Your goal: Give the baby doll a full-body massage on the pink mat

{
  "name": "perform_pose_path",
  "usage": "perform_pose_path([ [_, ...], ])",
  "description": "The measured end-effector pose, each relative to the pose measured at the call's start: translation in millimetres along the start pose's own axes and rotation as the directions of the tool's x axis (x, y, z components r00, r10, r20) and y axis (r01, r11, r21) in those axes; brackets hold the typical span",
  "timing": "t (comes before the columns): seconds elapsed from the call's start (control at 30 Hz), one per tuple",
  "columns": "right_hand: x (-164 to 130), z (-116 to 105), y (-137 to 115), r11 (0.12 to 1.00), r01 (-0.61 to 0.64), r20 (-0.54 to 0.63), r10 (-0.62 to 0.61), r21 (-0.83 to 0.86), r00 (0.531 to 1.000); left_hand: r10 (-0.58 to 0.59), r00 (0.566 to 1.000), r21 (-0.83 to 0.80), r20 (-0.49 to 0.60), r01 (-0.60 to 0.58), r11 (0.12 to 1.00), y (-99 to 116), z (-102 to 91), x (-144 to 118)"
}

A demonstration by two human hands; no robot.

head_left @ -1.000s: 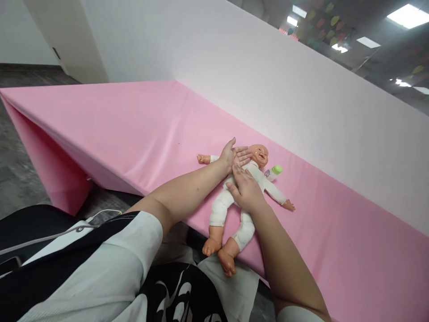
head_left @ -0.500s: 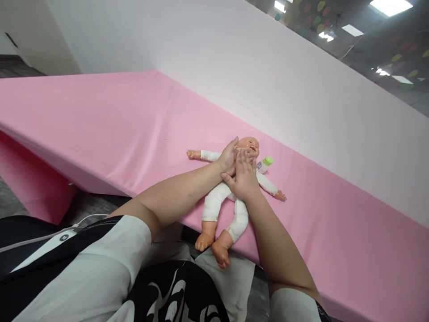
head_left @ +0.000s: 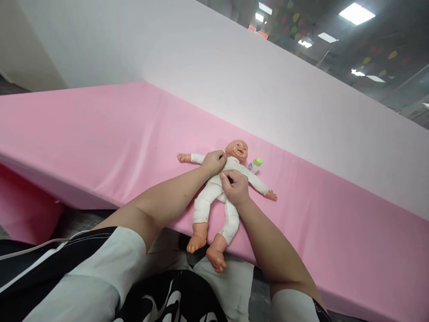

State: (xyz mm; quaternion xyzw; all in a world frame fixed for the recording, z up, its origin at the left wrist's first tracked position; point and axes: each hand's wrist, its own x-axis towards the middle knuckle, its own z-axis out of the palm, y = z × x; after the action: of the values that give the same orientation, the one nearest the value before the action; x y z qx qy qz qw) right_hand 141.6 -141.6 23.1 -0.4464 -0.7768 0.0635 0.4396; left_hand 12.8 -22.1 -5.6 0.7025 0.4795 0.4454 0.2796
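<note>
Face-up doll, white suit, bare feet

Surroundings: table, bottle and wall.
We see a pink cloth covering the table and hanging over its near edge; a small bottle with a green cap lies on it near a pale wall, under lit ceiling lights.

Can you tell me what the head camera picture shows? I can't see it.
Two hands, left hand and right hand, pinch the white suit on a baby doll lying face up on a pink table. A green-capped bottle lies beside its head.
</note>
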Motion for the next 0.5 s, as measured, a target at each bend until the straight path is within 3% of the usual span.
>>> perform_pose_path([
  [0.13, -17.4, -8.7, -2.5, 0.991, 0.111, 0.060, -0.116, 0.080, 0.991, 0.163, 0.984, 0.268, 0.065, -0.174, 0.948, -6.6, -3.6, 1.9],
  [0.27, -34.8, -10.2, -9.5, 0.952, 0.288, 0.167, -0.302, 0.106, 0.939, 0.283, 0.945, 0.417, 0.164, -0.326, 0.849, -13.1, -7.5, 3.4],
  [0.37, -38.6, -7.4, -14.4, 0.931, 0.346, 0.209, -0.364, 0.116, 0.908, 0.300, 0.939, 0.472, 0.171, -0.345, 0.811, -14.6, -10.8, 2.4],
  [0.5, -33.2, -8.3, -12.8, 0.938, 0.327, 0.267, -0.347, 0.119, 0.899, 0.260, 0.946, 0.489, 0.191, -0.322, 0.811, -11.9, -13.5, -0.3],
])
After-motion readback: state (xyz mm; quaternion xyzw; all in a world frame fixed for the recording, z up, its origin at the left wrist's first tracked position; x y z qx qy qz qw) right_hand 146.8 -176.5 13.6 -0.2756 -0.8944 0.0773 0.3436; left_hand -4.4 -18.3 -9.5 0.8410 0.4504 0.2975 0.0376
